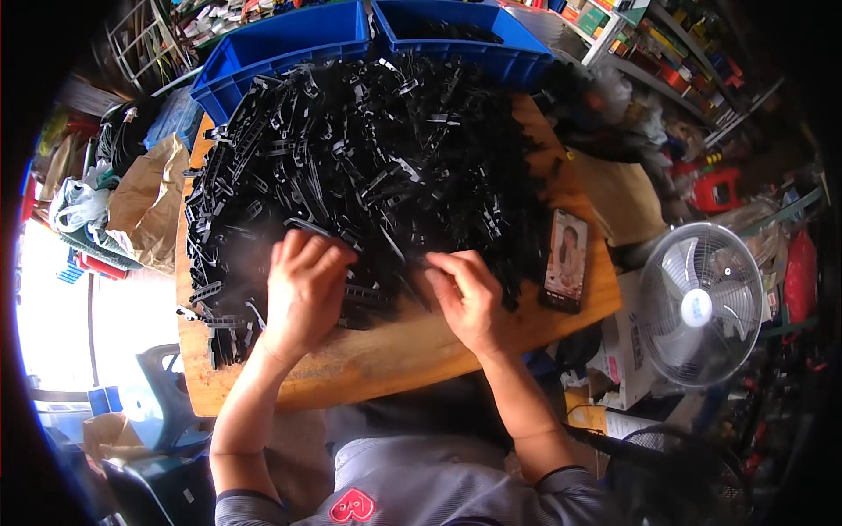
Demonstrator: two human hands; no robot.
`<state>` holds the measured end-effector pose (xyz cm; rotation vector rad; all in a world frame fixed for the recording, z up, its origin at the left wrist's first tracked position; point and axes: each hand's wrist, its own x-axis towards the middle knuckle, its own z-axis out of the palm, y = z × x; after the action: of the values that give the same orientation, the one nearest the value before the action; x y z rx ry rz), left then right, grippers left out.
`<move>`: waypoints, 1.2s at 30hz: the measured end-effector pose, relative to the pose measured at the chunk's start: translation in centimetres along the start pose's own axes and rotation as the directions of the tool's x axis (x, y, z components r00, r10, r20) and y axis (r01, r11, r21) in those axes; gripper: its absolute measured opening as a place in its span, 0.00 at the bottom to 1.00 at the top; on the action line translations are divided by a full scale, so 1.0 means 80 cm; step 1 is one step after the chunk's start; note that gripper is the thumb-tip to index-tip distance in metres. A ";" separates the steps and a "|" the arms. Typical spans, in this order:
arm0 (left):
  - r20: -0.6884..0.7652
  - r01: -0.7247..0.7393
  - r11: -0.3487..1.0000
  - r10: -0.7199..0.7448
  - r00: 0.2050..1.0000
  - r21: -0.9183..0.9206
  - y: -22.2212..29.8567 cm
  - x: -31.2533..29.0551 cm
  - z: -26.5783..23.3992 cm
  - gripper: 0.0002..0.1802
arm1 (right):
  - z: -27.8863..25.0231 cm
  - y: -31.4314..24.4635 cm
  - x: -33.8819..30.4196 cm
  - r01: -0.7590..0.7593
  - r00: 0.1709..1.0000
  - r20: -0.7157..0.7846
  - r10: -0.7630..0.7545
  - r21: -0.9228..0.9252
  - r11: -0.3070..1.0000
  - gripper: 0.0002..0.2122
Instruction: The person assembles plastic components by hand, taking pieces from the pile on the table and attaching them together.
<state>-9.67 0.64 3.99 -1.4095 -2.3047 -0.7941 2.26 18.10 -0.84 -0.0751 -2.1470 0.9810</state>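
Note:
A large heap of black plastic parts (351,167), many of them long and slotted, covers most of the wooden table (421,351). At the heap's near edge, my left hand (307,285) has its fingers curled downward over the parts; what it holds, if anything, is hidden under it. To the right, my right hand (465,294) has thumb and forefinger close together by a thin dark piece (417,294), blurred and too dim to name exactly. A gap lies between the two hands, above the table's front part.
Two blue plastic bins (289,39) stand behind the heap, the right one with black parts inside. A phone (566,260) with a lit screen lies at the table's right edge. Beyond it stands a fan (699,305). Brown paper (149,202) is at the left.

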 end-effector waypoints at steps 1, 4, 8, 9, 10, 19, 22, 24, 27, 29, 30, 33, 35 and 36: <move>-0.054 0.032 0.999 -0.032 0.998 -0.005 0.001 0.005 -0.003 0.11 | -0.006 -0.005 -0.002 -0.083 0.995 -0.042 0.085 0.042 0.996 0.09; 0.060 0.247 0.809 -0.254 0.965 -0.533 0.018 0.007 -0.003 0.09 | -0.019 -0.012 -0.016 -0.102 0.991 -0.083 0.108 0.083 0.991 0.09; 0.517 0.525 -0.038 -0.245 0.820 -0.850 0.036 -0.018 0.012 0.18 | -0.017 -0.051 -0.029 0.064 0.995 0.068 -0.071 0.110 0.992 0.09; 0.566 0.567 -0.051 -0.189 0.803 -0.822 0.041 -0.020 0.012 0.23 | -0.017 -0.058 -0.032 0.074 0.990 0.112 -0.088 0.124 0.990 0.10; 0.567 0.582 0.096 -0.143 0.811 -0.807 0.041 -0.022 0.008 0.32 | -0.017 -0.056 -0.036 0.057 0.986 0.152 -0.074 0.109 0.992 0.10; 0.477 0.353 -0.341 -0.419 0.773 -0.871 0.006 -0.031 0.008 0.08 | -0.014 -0.062 -0.038 -0.218 0.943 0.323 0.076 0.431 0.876 0.06; 0.532 0.422 -0.353 -0.323 0.783 -0.835 0.014 -0.033 0.013 0.07 | -0.003 -0.065 -0.033 -0.328 0.920 0.367 0.138 0.529 0.783 0.06; 0.593 0.534 -0.278 -0.212 0.776 -0.798 0.019 -0.037 0.011 0.15 | 0.000 -0.063 -0.026 -0.351 0.929 0.327 0.175 0.621 0.701 0.07; 0.593 0.592 0.080 -0.011 0.805 -0.802 0.019 -0.035 0.010 0.21 | -0.009 -0.060 -0.015 -0.369 0.929 0.284 0.238 0.777 0.511 0.09; 0.543 0.526 0.211 0.028 0.840 -0.824 0.011 -0.042 0.026 0.18 | -0.007 -0.050 -0.013 -0.332 0.943 0.257 0.211 0.767 0.549 0.09; 0.618 0.614 0.170 -0.038 0.785 -0.770 0.015 -0.043 0.027 0.16 | -0.009 -0.050 -0.013 -0.349 0.937 0.270 0.221 0.722 0.597 0.09; 0.595 0.596 0.312 -0.111 0.796 -0.740 0.026 -0.043 0.025 0.14 | -0.008 -0.043 -0.021 -0.288 0.954 0.237 0.181 0.572 0.768 0.08; 0.499 0.477 0.490 -0.094 0.861 -0.730 0.028 -0.042 0.023 0.13 | -0.008 -0.042 -0.022 -0.301 0.953 0.211 0.217 0.585 0.753 0.08; 0.475 0.443 0.536 -0.088 0.876 -0.718 0.030 -0.039 0.018 0.14 | -0.011 -0.038 -0.023 -0.293 0.955 0.202 0.216 0.538 0.791 0.08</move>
<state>-6.12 0.17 1.92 -1.6505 -2.6114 -2.0799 4.90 15.85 0.42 -0.0114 -1.8991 1.7955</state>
